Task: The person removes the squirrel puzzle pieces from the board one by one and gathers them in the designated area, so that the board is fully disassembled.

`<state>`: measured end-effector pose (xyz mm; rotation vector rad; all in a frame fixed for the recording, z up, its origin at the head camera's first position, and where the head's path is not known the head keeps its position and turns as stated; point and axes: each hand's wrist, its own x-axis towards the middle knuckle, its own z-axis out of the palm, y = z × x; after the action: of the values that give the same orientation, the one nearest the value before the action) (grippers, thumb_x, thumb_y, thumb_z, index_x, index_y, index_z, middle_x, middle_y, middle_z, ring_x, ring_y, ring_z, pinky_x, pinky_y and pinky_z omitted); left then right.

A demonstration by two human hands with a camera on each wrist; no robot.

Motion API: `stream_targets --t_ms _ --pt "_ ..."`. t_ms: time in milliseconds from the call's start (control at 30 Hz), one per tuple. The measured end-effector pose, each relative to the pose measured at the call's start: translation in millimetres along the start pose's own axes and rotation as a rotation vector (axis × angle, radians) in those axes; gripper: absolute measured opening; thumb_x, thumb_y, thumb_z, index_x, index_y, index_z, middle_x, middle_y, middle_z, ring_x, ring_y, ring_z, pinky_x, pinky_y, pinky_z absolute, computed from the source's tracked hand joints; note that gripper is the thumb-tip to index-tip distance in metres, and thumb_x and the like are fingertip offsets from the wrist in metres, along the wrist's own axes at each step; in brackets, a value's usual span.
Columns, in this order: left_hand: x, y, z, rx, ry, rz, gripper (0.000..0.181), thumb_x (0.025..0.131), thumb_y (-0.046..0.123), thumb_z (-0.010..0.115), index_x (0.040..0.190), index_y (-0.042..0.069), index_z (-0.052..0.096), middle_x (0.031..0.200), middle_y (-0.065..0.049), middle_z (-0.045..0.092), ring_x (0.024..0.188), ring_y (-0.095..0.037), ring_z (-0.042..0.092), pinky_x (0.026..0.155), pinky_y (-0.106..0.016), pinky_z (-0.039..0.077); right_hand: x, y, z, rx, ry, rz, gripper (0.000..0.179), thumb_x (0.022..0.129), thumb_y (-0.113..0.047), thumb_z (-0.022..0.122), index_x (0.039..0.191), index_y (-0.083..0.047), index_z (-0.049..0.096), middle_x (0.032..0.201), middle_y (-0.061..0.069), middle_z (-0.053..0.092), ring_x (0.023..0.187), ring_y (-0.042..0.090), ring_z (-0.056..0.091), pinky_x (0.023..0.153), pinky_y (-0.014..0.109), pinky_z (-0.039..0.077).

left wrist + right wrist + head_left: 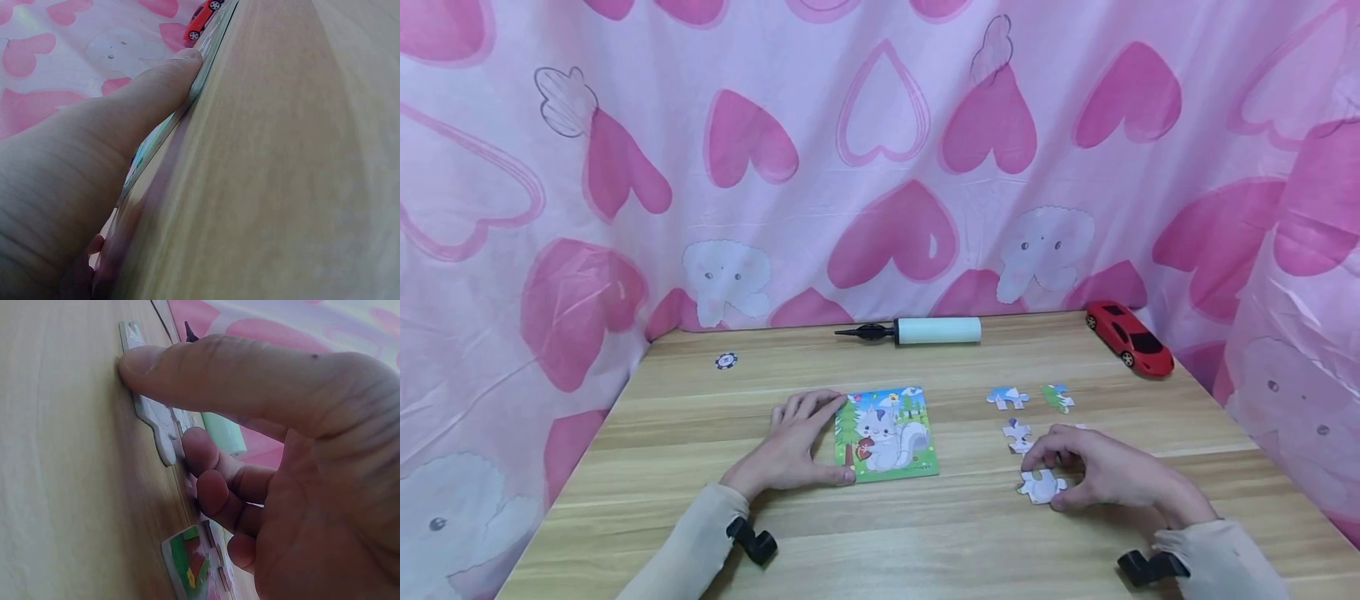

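A square picture board (887, 433) with a white squirrel printed on it lies flat on the table. My left hand (797, 442) rests at its left side, fingers by the upper corner and thumb by the lower one. In the left wrist view the thumb (156, 84) lies along the board's edge (209, 69). My right hand (1105, 471) pinches a white jigsaw piece (1042, 487) between thumb and fingers, low at the table. The right wrist view shows the thumb on this piece (156, 419). Beside the curled fingers lies a green and red piece (184, 562), hidden by the hand in the head view.
Beyond the right hand lie a blue piece (1007, 397), a green piece (1058, 397) and a whitish piece (1017, 435). A hand pump (936, 331) lies along the back edge. A red toy car (1129, 337) stands back right; a round chip (726, 361) lies back left.
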<state>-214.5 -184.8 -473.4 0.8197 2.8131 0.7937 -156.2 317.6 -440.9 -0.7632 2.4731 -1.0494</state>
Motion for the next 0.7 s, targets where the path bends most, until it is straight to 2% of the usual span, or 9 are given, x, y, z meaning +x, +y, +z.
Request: stream_targets --t_ms 400,633,700 --pt "-0.7 -1.1 -0.1 0.001 0.000 0.001 0.124 0.077 0.084 0.084 0.175 0.022 0.038 0.177 0.001 0.033 0.159 -0.032 0.024 0.118 -0.061 0.025 0.3 -1.2 0.4 0.027 -0.008 0.044 0.045 0.087 -0.027 0.098 0.127 -0.030 0.078 0.120 -0.002 0.068 0.104 0.018 0.059 0.091 0.024 0.053" --pt "-0.6 -0.6 -0.2 -0.002 -0.005 -0.004 0.125 0.077 0.084 0.083 0.175 0.023 0.038 0.177 0.002 0.033 0.160 -0.032 0.024 0.119 -0.062 0.024 -1.5 0.5 -0.2 0.047 0.016 0.033 0.048 0.087 -0.026 0.098 0.130 -0.028 0.077 0.111 0.003 0.063 0.099 0.020 0.055 0.082 0.027 0.048" --pt "-0.8 -0.4 -0.6 -0.004 -0.006 -0.007 0.125 0.077 0.084 0.083 0.175 0.023 0.038 0.177 0.002 0.033 0.160 -0.032 0.024 0.120 -0.062 0.024 -1.9 -0.2 -1.1 0.068 0.020 0.028 0.048 0.088 -0.025 0.097 0.131 -0.026 0.076 0.111 0.004 0.063 0.099 0.021 0.056 0.083 0.027 0.049"
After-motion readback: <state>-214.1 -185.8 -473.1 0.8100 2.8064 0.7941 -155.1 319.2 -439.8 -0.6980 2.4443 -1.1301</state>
